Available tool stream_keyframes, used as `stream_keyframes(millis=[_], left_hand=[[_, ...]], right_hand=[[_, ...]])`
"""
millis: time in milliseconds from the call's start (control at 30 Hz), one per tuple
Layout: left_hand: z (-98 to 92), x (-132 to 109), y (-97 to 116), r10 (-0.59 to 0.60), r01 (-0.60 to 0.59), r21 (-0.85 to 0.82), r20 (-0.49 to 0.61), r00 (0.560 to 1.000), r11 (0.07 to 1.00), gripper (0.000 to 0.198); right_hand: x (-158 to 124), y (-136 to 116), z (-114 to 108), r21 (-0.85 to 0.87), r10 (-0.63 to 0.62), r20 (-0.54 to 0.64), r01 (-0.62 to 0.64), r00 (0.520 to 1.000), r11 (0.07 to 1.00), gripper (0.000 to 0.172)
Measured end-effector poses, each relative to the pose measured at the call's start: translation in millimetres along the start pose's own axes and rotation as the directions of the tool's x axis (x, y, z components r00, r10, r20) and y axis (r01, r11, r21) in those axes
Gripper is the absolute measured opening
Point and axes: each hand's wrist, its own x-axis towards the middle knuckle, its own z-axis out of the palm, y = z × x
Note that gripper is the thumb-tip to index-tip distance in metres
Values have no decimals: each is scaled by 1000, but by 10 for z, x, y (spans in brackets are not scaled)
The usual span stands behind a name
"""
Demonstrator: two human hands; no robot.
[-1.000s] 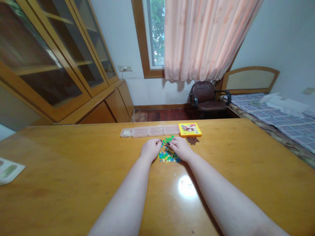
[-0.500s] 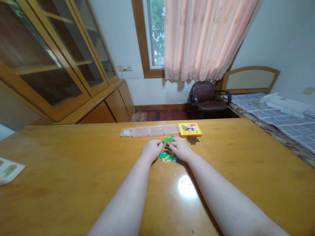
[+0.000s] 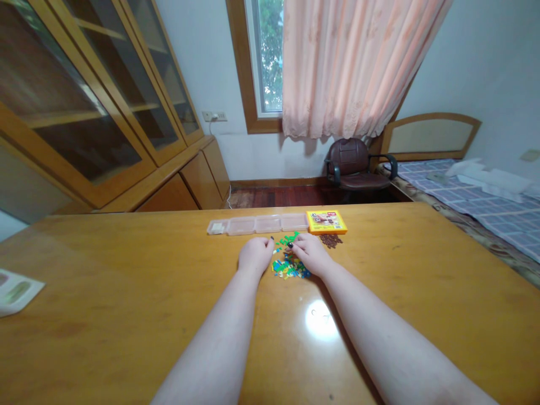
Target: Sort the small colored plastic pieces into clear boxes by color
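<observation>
A loose heap of small blue, green, yellow and white plastic bricks (image 3: pixel 287 269) lies on the table between my hands. Green pieces (image 3: pixel 283 242) are scattered just beyond it. To the left of the heap, my left hand (image 3: pixel 255 255) rests with its fingers curled in and the thumb against them. My right hand (image 3: pixel 312 254) is at the heap's right edge, thumb and fingers closed together over the bricks. What either hand holds, if anything, is too small or hidden. Small brown pieces (image 3: pixel 331 241) form a separate pile right of my right hand.
A clear compartment tray (image 3: pixel 241 226) stands along the table's far side, with something whitish in its left end. Beside it lies a yellow box (image 3: pixel 327 223). A white object (image 3: pixel 19 292) sits at the left table edge. Behind the table is a brown chair (image 3: pixel 350 163).
My left hand has drawn a little to the left, away from the bricks and my right hand. My right hand has shifted slightly right. More of the scattered pieces between them now shows.
</observation>
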Motion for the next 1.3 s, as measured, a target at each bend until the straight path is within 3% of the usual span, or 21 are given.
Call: stream_keyframes(millis=[233,333,400,533,667,967,1133,1300], left_hand=[[-15,-33,39,192,-187,-83,45,980,979,46],[-14,-35,43,194,-190,-66,63,979,980,44],[1,-26,29,183,-179,-58,64,981,982,44],[36,-6,-4,169,-167,-29,68,983,985,46],[25,-17,2,204,-202,-51,43,978,978,46],[18,-76,63,418,-386,-211,136,898,898,32],[-9,-73,71,348,-331,-132,143,926,934,39],[-10,-52,60,330,-320,-116,85,940,940,40]], right_hand=[[-1,-9,-15,19,-11,39,10,999,1000,36],[-3,-15,-11,51,-58,77,54,995,997,34],[-2,-10,-6,31,-20,79,18,997,999,34],[2,11,-6,-46,83,26,-82,996,996,37],[5,16,-17,-72,88,-35,-90,996,993,39],[5,57,-8,-61,173,-93,-179,981,982,47],[4,22,-10,-44,104,-24,-105,994,993,47],[12,-19,-15,29,-25,69,23,997,999,34]])
